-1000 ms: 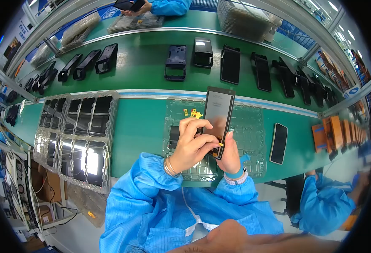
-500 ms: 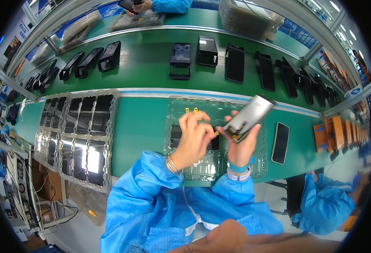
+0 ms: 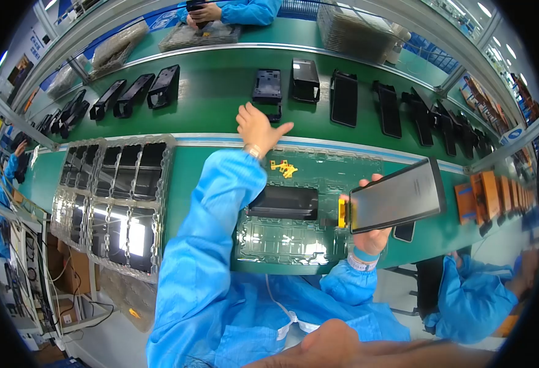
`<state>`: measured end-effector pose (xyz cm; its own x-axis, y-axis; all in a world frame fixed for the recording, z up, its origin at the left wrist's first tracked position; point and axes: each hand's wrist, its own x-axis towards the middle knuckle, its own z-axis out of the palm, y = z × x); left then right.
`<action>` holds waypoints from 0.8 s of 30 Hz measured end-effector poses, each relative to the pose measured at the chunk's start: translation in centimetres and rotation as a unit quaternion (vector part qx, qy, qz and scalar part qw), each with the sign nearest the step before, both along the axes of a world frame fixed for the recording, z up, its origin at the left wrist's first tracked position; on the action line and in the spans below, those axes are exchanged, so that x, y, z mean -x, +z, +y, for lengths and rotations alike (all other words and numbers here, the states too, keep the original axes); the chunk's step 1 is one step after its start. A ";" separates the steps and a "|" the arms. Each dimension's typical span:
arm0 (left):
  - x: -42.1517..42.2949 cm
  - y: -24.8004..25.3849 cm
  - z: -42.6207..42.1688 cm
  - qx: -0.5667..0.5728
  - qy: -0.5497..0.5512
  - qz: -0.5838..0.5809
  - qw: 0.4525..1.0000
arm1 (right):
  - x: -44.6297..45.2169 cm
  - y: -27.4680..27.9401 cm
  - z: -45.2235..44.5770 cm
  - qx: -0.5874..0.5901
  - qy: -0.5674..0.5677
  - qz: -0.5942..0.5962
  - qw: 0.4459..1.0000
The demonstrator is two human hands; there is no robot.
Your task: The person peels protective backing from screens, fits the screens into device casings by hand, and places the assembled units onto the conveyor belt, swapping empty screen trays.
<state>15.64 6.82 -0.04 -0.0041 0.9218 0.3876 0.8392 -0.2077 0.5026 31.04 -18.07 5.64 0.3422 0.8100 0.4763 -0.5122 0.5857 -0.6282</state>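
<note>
My left hand point(image 3: 257, 129) reaches over the rail to the green belt, fingers spread and nothing held. Just ahead of its fingertips lies a dark plastic housing point(image 3: 267, 84), its lower end partly covered by the hand. My right hand point(image 3: 372, 240) grips a flat display module point(image 3: 398, 196) with a grey metal back, tilted above the work surface. A yellow tab point(image 3: 342, 213) sticks out at the module's left end. Below, a clear plastic tray point(image 3: 282, 242) holds a black screen panel point(image 3: 283, 202) and several small yellow pieces point(image 3: 286, 168).
To the left stand clear trays point(image 3: 166, 202) of dark screens. A phone point(image 3: 404, 232) lies partly under the module. Black housings point(image 3: 128, 92) and dark panels point(image 3: 344, 98) line the belt. Orange blocks point(image 3: 487, 193) stand at right. Across the belt, a co-worker's hands point(image 3: 205, 13) hold a dark device.
My left hand has left the module and moved up to the belt. My right hand has turned the module nearly level and shifted it right. Belt items have slid slightly right.
</note>
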 end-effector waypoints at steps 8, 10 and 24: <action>-0.6 0.6 3.3 -0.044 0.049 -0.218 0.974 | 0.2 1.8 -0.7 0.103 0.030 -0.037 0.994; 1.7 1.2 3.4 -0.139 -0.041 -0.423 0.895 | 1.2 2.1 -0.1 0.144 -0.023 -0.077 0.986; 9.4 10.2 -6.1 0.203 -0.297 -0.814 0.456 | 10.2 1.2 1.5 0.041 -0.129 -0.067 0.989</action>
<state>6.24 0.76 10.16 0.3145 0.9424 0.1139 -0.8588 0.2314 0.4570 20.88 -16.60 6.80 0.4808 0.7413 0.4683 -0.2609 0.6309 -0.7307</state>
